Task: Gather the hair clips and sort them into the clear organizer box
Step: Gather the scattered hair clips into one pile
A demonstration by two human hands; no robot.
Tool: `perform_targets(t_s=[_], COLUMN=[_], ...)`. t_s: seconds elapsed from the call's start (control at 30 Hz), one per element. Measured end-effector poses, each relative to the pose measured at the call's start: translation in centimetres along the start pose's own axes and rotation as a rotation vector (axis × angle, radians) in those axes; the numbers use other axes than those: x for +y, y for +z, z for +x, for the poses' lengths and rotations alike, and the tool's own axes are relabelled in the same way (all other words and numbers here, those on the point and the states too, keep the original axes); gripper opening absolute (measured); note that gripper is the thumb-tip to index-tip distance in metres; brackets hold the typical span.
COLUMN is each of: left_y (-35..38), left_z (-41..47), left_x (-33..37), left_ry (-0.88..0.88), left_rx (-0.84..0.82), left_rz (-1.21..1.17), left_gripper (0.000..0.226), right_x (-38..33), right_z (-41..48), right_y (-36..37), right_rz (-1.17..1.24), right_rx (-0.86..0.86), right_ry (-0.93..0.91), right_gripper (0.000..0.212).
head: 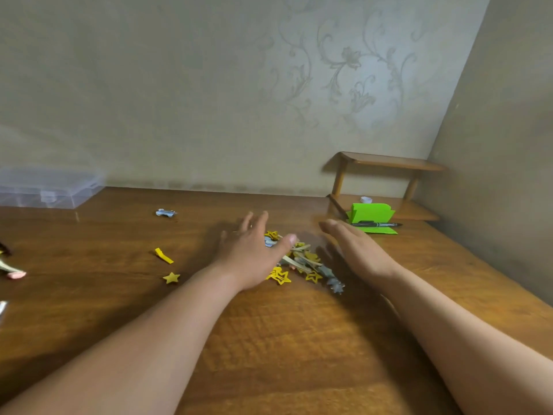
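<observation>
A pile of yellow and grey-blue hair clips lies in the middle of the wooden table. My left hand rests flat against the pile's left side, fingers spread, holding nothing. My right hand stands on edge at the pile's right side, fingers straight and together. Loose clips lie apart to the left: a yellow bar clip, a yellow star clip and a grey-blue clip. The clear organizer box sits shut at the far left against the wall.
A green folded card holder with a black marker stands at the back right, next to a small wooden corner shelf. More small items, one pink, lie at the left edge. Walls close the back and right.
</observation>
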State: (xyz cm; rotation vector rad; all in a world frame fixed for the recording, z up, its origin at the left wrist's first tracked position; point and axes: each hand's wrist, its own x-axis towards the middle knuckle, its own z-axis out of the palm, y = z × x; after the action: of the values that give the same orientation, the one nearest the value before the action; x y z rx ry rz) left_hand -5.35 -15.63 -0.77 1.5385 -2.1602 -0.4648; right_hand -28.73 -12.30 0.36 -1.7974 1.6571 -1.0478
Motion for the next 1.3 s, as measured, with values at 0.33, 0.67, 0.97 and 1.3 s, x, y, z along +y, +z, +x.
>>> perform_targets(t_s=[0.33,0.67,0.97,1.3], left_y=[0.3,0.7,-0.1,-0.9], left_z=[-0.6,0.7,1.1,1.0], left_x=[-0.2,-0.2,-1.3,-1.8], left_ry=[0.026,-0.019,-0.093,-0.123], left_rx=[0.022,0.038,0.099,0.046], left_rz=[-0.021,0.007,0.036,-0.031], left_gripper=[0.083,0.078,0.059,0.055], right_x=[-2.7,-1.4,-4.2,-4.3], right_z=[2.0,-5.4,3.1,4.4], right_y=[3.3,0.9,6.5,7.3], right_rz=[0.370,-0.489,-0.601,-0.419], right_rx=[0.128,-0.066,-0.220,-0.269], right_ry=[0.002,0.082,-0.069,-0.121], right_gripper=[0.051,0.079,0.053,0.045])
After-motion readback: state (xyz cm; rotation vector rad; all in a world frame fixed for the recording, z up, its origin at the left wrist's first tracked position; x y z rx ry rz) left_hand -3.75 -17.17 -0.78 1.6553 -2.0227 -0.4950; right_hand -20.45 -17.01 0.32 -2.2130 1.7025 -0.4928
